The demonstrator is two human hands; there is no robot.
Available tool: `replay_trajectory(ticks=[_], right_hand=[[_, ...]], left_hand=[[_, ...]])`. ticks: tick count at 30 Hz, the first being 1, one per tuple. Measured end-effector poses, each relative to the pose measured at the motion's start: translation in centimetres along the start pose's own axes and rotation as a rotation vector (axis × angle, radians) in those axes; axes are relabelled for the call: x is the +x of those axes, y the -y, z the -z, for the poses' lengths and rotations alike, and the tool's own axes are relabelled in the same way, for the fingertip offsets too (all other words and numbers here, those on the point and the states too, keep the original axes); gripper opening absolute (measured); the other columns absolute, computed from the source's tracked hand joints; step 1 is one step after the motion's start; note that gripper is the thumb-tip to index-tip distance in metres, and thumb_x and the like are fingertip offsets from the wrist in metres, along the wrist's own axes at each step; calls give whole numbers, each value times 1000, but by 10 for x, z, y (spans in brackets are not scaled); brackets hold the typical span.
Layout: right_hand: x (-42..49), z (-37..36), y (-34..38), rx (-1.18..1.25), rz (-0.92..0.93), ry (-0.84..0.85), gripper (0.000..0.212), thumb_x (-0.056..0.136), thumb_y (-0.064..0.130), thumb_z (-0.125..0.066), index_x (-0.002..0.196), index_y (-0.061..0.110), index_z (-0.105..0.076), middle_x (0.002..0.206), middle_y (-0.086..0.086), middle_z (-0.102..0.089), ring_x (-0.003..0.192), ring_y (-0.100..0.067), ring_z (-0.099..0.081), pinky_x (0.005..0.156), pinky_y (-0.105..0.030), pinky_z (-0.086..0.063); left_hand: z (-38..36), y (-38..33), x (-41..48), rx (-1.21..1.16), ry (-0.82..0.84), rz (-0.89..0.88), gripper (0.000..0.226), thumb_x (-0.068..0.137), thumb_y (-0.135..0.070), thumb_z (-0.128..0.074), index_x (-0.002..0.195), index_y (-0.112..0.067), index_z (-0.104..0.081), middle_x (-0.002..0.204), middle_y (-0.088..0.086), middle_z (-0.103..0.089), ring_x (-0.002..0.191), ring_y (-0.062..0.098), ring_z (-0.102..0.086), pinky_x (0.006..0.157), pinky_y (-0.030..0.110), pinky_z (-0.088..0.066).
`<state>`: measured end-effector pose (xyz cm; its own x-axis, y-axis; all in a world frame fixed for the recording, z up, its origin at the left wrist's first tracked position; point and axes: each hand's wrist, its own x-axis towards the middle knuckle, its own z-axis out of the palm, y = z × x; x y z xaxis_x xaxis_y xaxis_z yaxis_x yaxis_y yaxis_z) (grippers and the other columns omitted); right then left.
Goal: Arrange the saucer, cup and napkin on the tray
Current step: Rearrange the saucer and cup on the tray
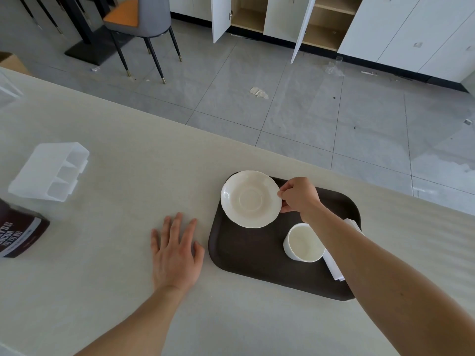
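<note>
Nearest, left hand (176,255) flat on the pale countertop (115,291), fingers spread, palm down, holding nothing, just beside the left edge of the dark brown tray (246,255) but not touching it as far as can be told. On the tray's near right part, white cup (303,242) upright and empty, its right side crossed by the right forearm; beneath and beside it a folded white napkin (332,265), partly hidden by cup and arm, running along the tray's right edge. Further on, right hand (299,196) pinched shut on the right rim of the white scalloped saucer (250,199), thumb under or at the rim edge, fingers curled over it. Saucer at the tray's far left corner, overhanging the tray rim there; whether lifted or resting, hard to tell, though it looks slightly raised. Key relation: saucer lies to the left of the gripping fingers, cup behind the wrist toward the body, so setting 1 on the other likely means drawing the saucer back and right, or clearing the cup first. Off to the far left, clear plastic organiser (51,170) and brown cocoa pouch (18,232), well apart from the tray. Beyond the counter, grey tiled floor (308,111), a chair (144,21), open white cabinets (295,19)
</note>
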<state>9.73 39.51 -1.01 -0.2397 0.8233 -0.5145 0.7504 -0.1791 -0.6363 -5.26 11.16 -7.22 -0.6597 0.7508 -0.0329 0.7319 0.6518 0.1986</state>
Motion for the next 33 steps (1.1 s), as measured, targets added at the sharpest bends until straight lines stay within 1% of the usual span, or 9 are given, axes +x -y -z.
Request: replay_trajectory(ticks=[6, 8, 11, 17, 21, 25, 28, 30, 33], right_hand=[[-1, 3, 0, 34, 2, 44, 6, 88, 2, -66, 86, 7, -68, 84, -11, -74, 60, -25, -76, 70, -44, -65], [-3, 5, -1, 46, 3, 78, 1, 89, 7, -69, 89, 8, -68, 85, -11, -74, 60, -24, -76, 68, -41, -65], [-10, 16, -5, 0, 78, 65, 7, 91, 19, -70, 91, 12, -69, 78, -8, -76, 60, -19, -75, 66, -35, -64], [-46, 71, -45, 120, 211, -105, 22, 91, 2, -59, 86, 18, -74, 75, -4, -75, 66, -20, -73, 63, -27, -62], [-77, 92, -78, -43, 227, -135, 30, 89, -5, -56, 90, 17, -76, 75, 7, -75, 60, -8, -69, 59, -13, -52], [-100, 94, -104, -227, 227, -126, 42, 86, -4, -54, 88, 33, -74, 92, 18, -70, 80, -12, -66, 69, -19, -49], [-110, 88, -115, -395, 313, -83, 32, 86, 6, -65, 103, 31, -75, 90, 22, -64, 75, 0, -60, 67, -7, -40], [-112, 84, -117, -415, 367, -78, 23, 84, 17, -74, 104, 28, -76, 80, 27, -58, 68, 8, -56, 66, -15, -46], [-112, 79, -115, -434, 433, -133, 13, 85, 22, -76, 97, 25, -79, 88, 14, -69, 69, -5, -58, 69, -31, -54]], left_hand=[[0, 0, 0, 11, 16, 4, 55, 87, -36, -36, 141, -29, -43, 156, 8, -35, 148, 30, -23, 120, 55, -14], [1, 0, 0, 13, 17, 3, 55, 87, -36, -37, 141, -28, -43, 156, 8, -35, 148, 31, -24, 120, 55, -15], [3, -1, 0, 17, 22, 6, 56, 86, -36, -36, 141, -28, -44, 156, 9, -36, 147, 31, -24, 120, 55, -16], [7, -4, -1, -6, 15, 3, 56, 86, -35, -37, 141, -25, -46, 156, 10, -36, 147, 32, -25, 119, 56, -15], [9, -5, -3, -13, 14, 9, 57, 86, -34, -35, 141, -24, -47, 156, 10, -36, 147, 32, -25, 119, 56, -15], [10, -6, -3, -19, 0, 1, 56, 86, -34, -36, 139, -22, -49, 154, 12, -38, 146, 34, -26, 119, 57, -16], [9, -5, -3, -20, -5, -3, 58, 85, -36, -32, 139, -22, -49, 154, 13, -38, 146, 34, -27, 118, 57, -16], [8, -4, -2, -19, -6, -7, 59, 85, -37, -31, 139, -22, -50, 154, 13, -38, 146, 34, -27, 118, 57, -16], [6, -4, -2, -27, -15, -7, 59, 84, -37, -31, 138, -22, -50, 153, 13, -40, 145, 34, -29, 118, 58, -17]])
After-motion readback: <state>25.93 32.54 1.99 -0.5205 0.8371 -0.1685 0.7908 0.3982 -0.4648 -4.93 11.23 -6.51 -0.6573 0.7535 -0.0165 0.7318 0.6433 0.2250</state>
